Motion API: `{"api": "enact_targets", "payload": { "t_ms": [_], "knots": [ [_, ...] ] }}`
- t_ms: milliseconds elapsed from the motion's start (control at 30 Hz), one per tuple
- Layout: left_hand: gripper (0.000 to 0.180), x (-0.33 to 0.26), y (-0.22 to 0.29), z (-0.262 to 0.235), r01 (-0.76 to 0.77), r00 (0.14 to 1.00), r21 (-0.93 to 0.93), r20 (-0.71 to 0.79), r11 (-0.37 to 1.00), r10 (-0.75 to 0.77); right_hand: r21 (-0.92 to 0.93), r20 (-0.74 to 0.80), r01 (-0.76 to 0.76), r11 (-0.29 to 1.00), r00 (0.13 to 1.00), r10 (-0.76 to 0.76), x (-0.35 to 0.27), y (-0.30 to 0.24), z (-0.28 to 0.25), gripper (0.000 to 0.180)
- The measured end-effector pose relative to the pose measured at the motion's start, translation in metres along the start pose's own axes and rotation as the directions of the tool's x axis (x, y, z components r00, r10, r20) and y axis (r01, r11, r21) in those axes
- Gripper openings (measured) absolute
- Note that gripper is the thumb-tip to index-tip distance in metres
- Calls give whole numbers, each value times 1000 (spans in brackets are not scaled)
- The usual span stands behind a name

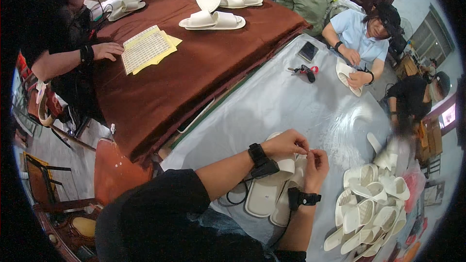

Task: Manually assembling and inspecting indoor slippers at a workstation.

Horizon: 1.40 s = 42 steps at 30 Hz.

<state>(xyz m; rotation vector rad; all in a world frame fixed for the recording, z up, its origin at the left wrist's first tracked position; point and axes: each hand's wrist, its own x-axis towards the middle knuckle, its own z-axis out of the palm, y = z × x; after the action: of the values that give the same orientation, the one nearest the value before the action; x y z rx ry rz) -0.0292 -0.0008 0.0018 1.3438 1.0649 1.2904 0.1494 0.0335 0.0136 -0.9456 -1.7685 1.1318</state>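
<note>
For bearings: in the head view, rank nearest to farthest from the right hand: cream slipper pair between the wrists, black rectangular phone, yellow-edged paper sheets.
1. Cream slipper pair, just left of the right hand.
2. Black phone, ahead on pale table.
3. Yellow-edged sheets, left on brown cloth.

Pair of cream open-toed slippers (pixel 262 199) is lying on the pale, glossy plastic-covered table (pixel 315 111), under the person's left hand (pixel 286 144) and right hand (pixel 316 167). Heap of cream slippers (pixel 358 216) is lying right of the pair, same table. Flat black phone (pixel 308 51) is resting toward the far end, dark keys with red tag (pixel 305 72) lying just before it. Brown cloth-covered table (pixel 204 63) is standing alongside, left; yellow-edged paper sheets (pixel 148 51) are lying on its left part, cream slipper group (pixel 208 0) sitting farther back.
</note>
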Motion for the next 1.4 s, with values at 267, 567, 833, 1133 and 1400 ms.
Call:
{"api": "enact_targets", "payload": {
  "t_ms": [267,567,833,1133,1400],
  "knots": [
    [11,3,-3,4,30,999,50,-38,998,-28,-68,17,-2,998,1000,3,1,-4,-4,4],
    [9,1,-6,7,93,992,3,-81,996,-93,-30,34,-59,998,998,60,0,-5,-3,11],
    [9,-5,5,7,121,990,-16,-76,992,-122,-43,22,-95,995,995,96,-3,-13,-2,7],
    [12,1,6,8,63,993,97,-109,993,-53,13,22,-88,996,996,88,2,-4,-3,8],
    [11,3,-7,8,-12,993,25,-113,1000,15,38,-5,-58,998,998,58,3,-4,-4,12]
  ]
}}
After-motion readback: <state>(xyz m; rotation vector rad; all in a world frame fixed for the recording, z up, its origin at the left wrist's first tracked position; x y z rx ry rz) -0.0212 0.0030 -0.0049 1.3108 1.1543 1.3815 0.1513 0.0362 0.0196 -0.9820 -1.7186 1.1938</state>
